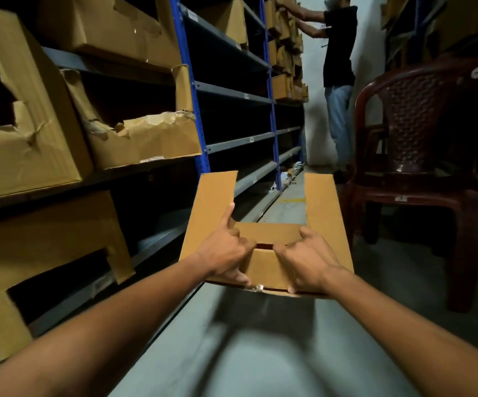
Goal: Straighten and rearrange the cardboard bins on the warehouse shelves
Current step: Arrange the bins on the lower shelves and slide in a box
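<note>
Holding a flattened-looking cardboard bin out in the aisle, the person keeps it clear of the racks, with both arms stretched forward. The left hand grips the near edge beside the U-shaped cutout, thumb laid up along the cut edge and fingers curled underneath; the right hand clasps the other side of the same front panel in much the same way. That paired hold at the middle seems meant to keep the floppy board level and stop its two long side arms from sagging.

On the left, the blue-posted shelves carry other bins: a torn one juts past the shelf lip, which looks like the sort of thing that needs squaring up. Several bays further along are bare, a likely home for the carried bin. A brown plastic chair stands on the right, narrowing the aisle, and another person reaches into bins at the far end.
</note>
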